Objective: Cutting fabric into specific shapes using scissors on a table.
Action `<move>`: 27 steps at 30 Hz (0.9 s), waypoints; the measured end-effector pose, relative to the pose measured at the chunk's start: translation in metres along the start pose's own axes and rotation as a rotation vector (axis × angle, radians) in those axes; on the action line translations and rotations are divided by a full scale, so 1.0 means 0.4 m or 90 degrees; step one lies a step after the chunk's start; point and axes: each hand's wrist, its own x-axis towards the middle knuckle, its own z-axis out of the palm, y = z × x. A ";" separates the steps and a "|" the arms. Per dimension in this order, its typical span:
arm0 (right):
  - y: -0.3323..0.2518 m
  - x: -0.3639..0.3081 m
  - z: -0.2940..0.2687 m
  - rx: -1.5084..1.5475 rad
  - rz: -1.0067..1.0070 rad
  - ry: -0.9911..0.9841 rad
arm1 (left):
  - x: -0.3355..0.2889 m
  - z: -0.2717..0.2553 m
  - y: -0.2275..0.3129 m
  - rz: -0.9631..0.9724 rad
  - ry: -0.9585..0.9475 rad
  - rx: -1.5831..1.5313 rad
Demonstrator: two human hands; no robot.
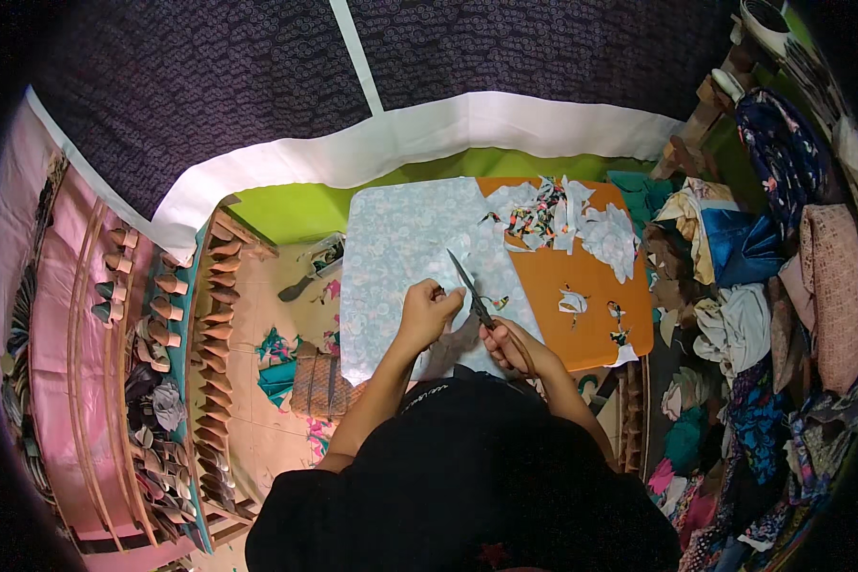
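Observation:
A large sheet of pale patterned cloth point(400, 229) covers the left part of an orange table point(591, 334). Over it, my right hand point(511, 347) grips the handles of dark scissors point(474, 294), whose blades point up and away to the left, slightly parted. Beside the blades my left hand point(427, 315) is closed in a pinch, with a small pale piece of cloth point(460, 313) at its fingertips. A little scrap with a colourful print point(497, 303) shows just right of the scissors.
Pale and floral cloth scraps point(548, 212) are piled at the table's far right. Shoe lasts point(216, 353) line wooden racks on the left. Heaped fabrics point(734, 329) fill the right side. A brown woven-look piece point(316, 383) and scraps lie on the floor left of the table.

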 end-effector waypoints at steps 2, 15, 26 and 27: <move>-0.006 -0.002 -0.004 -0.007 0.016 0.000 | -0.001 -0.001 -0.010 -0.005 -0.008 0.009; -0.007 -0.004 0.006 -0.056 -0.016 0.042 | -0.007 -0.014 -0.003 -0.009 -0.040 0.016; 0.013 -0.015 0.008 0.117 0.067 -0.030 | 0.004 -0.006 -0.004 0.000 0.084 -0.134; 0.014 -0.015 0.006 0.139 0.064 -0.052 | 0.005 -0.006 -0.010 -0.002 0.088 -0.141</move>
